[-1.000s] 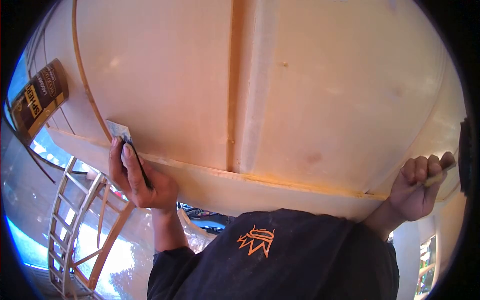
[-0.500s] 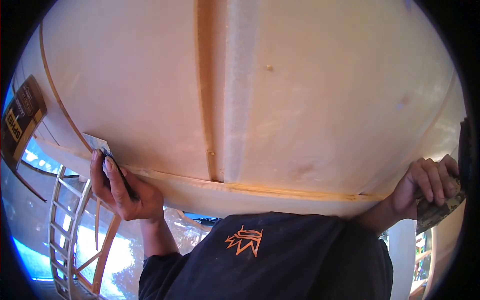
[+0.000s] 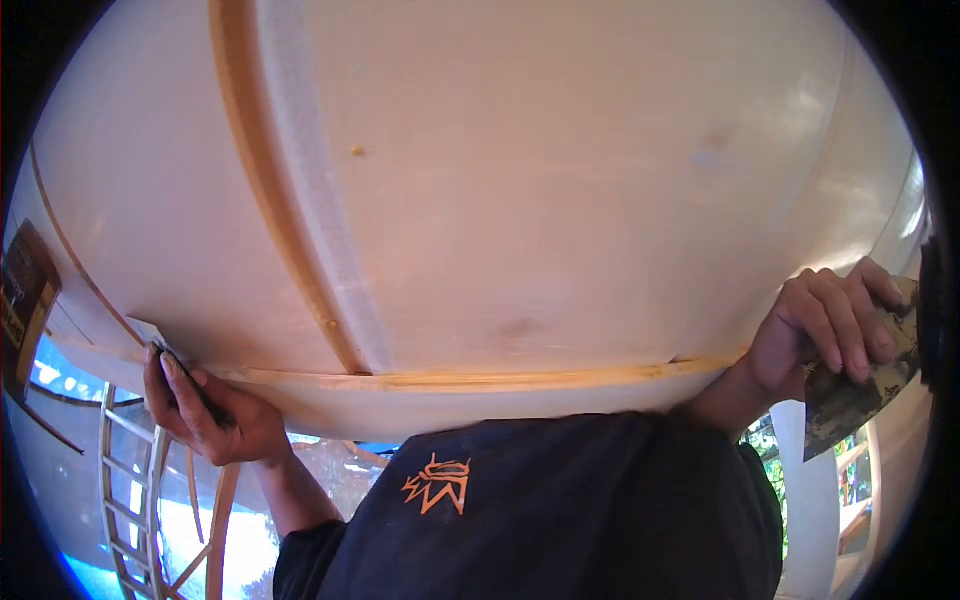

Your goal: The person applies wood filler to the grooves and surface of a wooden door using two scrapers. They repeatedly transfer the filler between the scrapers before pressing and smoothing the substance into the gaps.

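My left hand (image 3: 222,420) is closed around a putty knife; its thin pale blade (image 3: 146,327) overlaps the lower left of a large pale panel (image 3: 560,230), close to a thin dark seam. Much of the handle is hidden behind the fingers, which have dark smudges. On the right, my right hand (image 3: 835,325) grips a thin flat plate (image 3: 850,410) by its upper part, fingers bent over its face. Mottled grey-brown smears cover the plate, and it hangs tilted beside the panel's right end.
A wooden strip (image 3: 260,190) and a whitish band (image 3: 310,160) cross the panel. Along its bottom edge runs a yellowish ledge (image 3: 520,381). At the far left are a dark labelled container (image 3: 28,290), a ladder (image 3: 127,490) and a timber frame (image 3: 216,530).
The view has swung right, so the strip, ladder and container sit further left. The plate in my right hand shows more of its face. Both hands keep their grips.
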Action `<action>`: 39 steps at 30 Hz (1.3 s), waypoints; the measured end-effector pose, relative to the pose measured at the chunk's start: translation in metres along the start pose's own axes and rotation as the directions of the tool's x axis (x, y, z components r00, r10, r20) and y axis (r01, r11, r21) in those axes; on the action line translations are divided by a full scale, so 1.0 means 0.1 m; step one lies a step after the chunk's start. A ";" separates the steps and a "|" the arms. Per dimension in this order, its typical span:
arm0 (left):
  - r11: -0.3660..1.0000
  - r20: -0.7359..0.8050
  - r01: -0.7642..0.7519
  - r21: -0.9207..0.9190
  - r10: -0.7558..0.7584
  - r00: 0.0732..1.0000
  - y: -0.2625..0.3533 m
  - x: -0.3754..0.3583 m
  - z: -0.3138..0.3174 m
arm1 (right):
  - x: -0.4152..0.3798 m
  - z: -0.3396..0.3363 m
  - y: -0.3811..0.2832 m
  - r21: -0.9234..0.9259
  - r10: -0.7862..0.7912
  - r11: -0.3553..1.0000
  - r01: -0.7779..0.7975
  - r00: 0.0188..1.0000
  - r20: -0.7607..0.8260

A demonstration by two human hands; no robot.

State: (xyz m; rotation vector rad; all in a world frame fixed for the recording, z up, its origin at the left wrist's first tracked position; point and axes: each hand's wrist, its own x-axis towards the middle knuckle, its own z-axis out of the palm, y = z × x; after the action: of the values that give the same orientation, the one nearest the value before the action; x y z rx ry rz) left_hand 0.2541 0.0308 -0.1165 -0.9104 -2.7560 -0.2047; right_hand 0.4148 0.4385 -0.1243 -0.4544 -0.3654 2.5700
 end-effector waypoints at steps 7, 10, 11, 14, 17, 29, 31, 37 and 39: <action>0.998 0.025 0.031 0.048 -0.032 0.999 0.04 0.01 -0.01 | -0.02 -0.02 -0.03 0.025 0.006 1.000 -0.007 0.999 0.044; 0.999 0.009 0.051 0.011 -0.051 0.999 0.05 0.00 0.01 | 0.00 -0.03 0.01 0.042 -0.033 0.999 0.030 0.995 0.092; 0.999 0.012 0.044 0.010 -0.044 0.999 0.05 0.01 0.02 | 0.00 -0.04 0.00 0.040 -0.018 0.999 0.015 0.995 0.097; 1.000 -0.008 0.027 -0.003 -0.028 1.000 0.02 0.00 0.05 | 0.03 -0.07 -0.03 0.035 0.036 0.999 -0.041 0.992 0.123; 0.999 -0.019 0.046 -0.013 -0.046 0.999 -0.03 -0.02 0.05 | 0.02 -0.08 0.03 0.062 -0.002 0.998 -0.006 0.991 0.137; 0.999 -0.041 0.000 0.035 0.001 0.999 0.02 0.03 0.02 | -0.03 0.01 -0.04 -0.024 -0.049 0.998 0.053 0.990 0.133; 0.998 -0.021 0.005 0.064 -0.003 1.000 0.04 0.04 0.00 | -0.13 -0.08 0.05 0.021 -0.060 0.998 0.059 0.993 0.103; 0.996 0.023 0.006 0.093 -0.008 1.000 0.06 0.05 -0.03 | -0.14 0.01 -0.19 0.196 -0.080 0.979 0.050 0.986 0.148; 0.996 0.024 0.031 0.079 -0.033 0.999 0.03 0.02 -0.02 | -0.14 0.05 -0.35 0.297 -0.103 0.954 0.044 0.977 0.187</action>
State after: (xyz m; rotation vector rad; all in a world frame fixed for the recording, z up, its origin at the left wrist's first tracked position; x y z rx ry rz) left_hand 0.2542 0.0340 -0.1140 -0.8553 -2.7811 -0.0904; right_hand 0.4389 0.4600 -0.1048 -0.0722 -0.0646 2.5457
